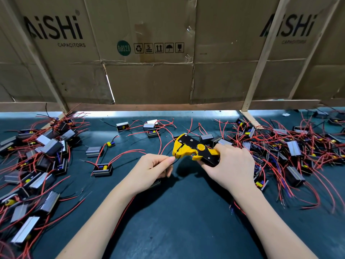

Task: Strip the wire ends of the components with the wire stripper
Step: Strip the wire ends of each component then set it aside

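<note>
My right hand [231,165] grips the handles of a yellow and black wire stripper [194,149], whose jaws point left. Between thumb and forefinger, my left hand [153,168] pinches a thin black wire [175,162] that runs into the stripper's jaws. Under that hand a dark component [155,183] is partly hidden, and whether the wire belongs to it cannot be told. Loose components with red wires, such as one small box [102,170], lie on the dark green mat [186,221].
A heap of components with red wires [37,156] fills the left side and another heap [291,150] fills the right. A few lie scattered at the back middle [151,128]. Cardboard panels [149,53] on wooden battens close off the far side.
</note>
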A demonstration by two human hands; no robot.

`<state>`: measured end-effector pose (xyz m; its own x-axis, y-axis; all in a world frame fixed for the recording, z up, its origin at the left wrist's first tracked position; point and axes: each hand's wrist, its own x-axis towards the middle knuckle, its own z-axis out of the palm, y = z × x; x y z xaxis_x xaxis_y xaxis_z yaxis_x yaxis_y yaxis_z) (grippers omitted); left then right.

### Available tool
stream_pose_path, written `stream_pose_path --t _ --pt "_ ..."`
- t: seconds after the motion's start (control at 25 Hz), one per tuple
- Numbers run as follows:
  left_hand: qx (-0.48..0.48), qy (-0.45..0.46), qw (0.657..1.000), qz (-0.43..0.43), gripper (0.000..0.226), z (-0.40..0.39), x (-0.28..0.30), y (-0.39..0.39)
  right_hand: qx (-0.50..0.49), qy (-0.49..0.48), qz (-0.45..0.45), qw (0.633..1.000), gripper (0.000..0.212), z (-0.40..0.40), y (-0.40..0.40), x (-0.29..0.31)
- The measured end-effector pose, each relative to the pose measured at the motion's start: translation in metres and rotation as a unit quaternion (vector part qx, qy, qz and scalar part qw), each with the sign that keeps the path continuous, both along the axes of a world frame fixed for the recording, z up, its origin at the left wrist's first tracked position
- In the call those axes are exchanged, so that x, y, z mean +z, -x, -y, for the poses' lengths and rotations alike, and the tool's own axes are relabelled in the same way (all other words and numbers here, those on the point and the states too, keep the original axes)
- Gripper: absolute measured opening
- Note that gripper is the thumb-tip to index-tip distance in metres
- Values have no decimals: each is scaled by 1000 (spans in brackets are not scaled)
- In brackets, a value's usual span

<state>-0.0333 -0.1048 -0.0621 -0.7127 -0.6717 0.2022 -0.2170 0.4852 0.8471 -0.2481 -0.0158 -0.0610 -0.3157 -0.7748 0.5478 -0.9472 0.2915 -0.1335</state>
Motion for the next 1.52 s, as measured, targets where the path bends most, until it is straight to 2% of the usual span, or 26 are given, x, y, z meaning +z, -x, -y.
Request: stream_pose_path --t 0.24,0.32,0.4,0.48,0.56,0.64,0.68,0.76,0.8,0.84,0.92,1.0,1.08,1.12,1.16,1.2,1.24,1.28,1.32,1.36,1.44,1.52 --pt "-7 -26 1000 -1 49 1 1 0 -25 17 1 1000 58 -1 -2 1" --pt "4 7 1000 15 48 2 1 -2 -18 37 -4 999 53 0 -1 -2" --pt "33 81 995 55 42 5 1 -8 -24 55 -10 998 56 2 1 -5" --pt "70 146 980 113 46 12 6 -20 -41 89 4 995 56 2 5 -6" --pt "87 158 967 182 46 19 11 -32 -49 117 37 991 53 1 7 -5" --pt "92 144 960 222 35 20 12 -33 -53 131 59 988 53 1 10 -3" --pt "89 126 964 216 28 16 11 -27 -53 134 67 987 53 0 11 -2" --pt "28 30 991 124 11 1 8 -12 -56 144 79 985 52 0 12 2" --pt "-21 -21 996 81 11 -9 9 -4 -57 152 82 983 52 0 12 3" --pt "-64 -40 995 60 24 -15 9 3 -56 161 85 982 51 -1 13 4" --pt "-82 29 995 49 37 -19 11 7 -46 179 98 978 49 -2 15 5" --pt "44 163 986 -10 29 -8 18 -2 -42 196 114 973 47 -2 16 7" --pt "230 255 937 -63 22 9 21 -21 -38 208 121 970 46 -2 17 7" --pt "314 272 908 -60 19 17 22 -33 -35 210 120 970 45 -2 16 7" --pt "375 263 888 -35 12 25 24 -45 -32 211 118 970 45 -2 15 7" --pt "408 227 884 24 6 31 24 -56 -27 213 114 970 45 -3 15 7" --pt "417 181 883 116 12 36 23 -62 -24 214 108 970 45 -3 15 7" --pt "398 153 880 209 15 39 19 -66 -24 213 103 971 46 -3 14 7" --pt "357 145 884 265 11 40 17 -67 -26 210 99 972 46 -3 14 6" --pt "292 143 906 269 5 39 15 -64 -29 205 96 974 46 -3 14 6" --pt "113 123 964 209 7 27 19 -51 -34 201 92 975 47 -2 13 6" --pt "-1 91 986 138 23 15 23 -36 -36 195 87 976 48 -2 13 5"
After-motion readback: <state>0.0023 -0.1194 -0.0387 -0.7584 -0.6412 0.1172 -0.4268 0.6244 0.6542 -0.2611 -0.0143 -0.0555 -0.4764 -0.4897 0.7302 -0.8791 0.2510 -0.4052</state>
